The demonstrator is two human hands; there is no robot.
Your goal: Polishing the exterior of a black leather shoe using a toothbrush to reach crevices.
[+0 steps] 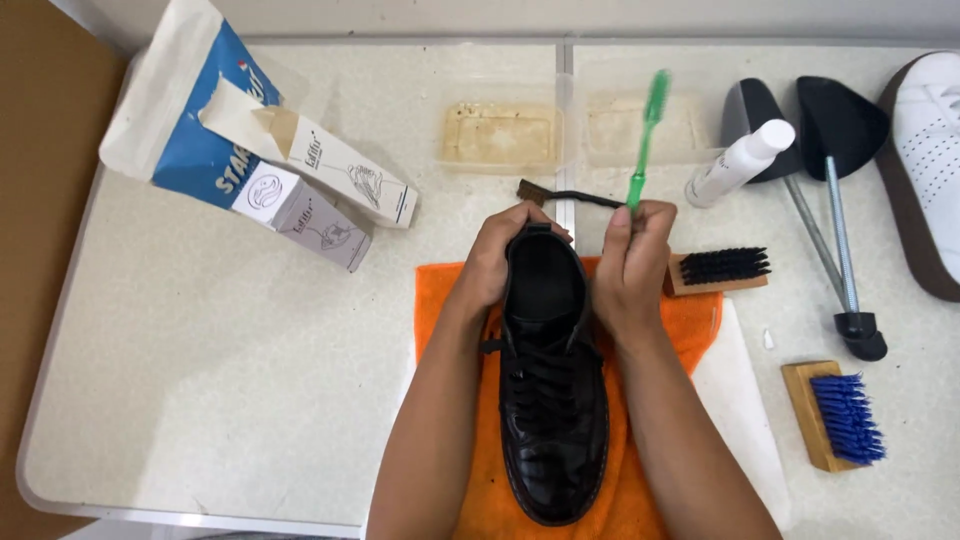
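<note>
Black leather lace-up boot (553,400) lies toe toward the near edge of the white desk (220,350), on an orange cloth (445,290) at the near middle. Left hand (490,262) wraps the heel and collar on its side, grip closed on the boot. Right hand (632,265) rests against the other side of the collar while pinching a green translucent toothbrush (645,130), grip closed on its handle, bristle end pointing to the far edge. Step in hand looks like steadying the boot with brush ready, scrubbing not started; next move likely calls for turning the bristles down onto the leather while the left keeps hold. Just right of the cloth: wooden brush with black bristles (718,268). Near right corner: wooden brush with blue bristles (835,415). Far right: white plastic bottle (738,163), two black shoe trees (815,150), white sneaker (925,170). Far middle: two clear plastic trays (500,135). Far left: blue-and-white bag (175,100), two small white cartons (335,190).
</note>
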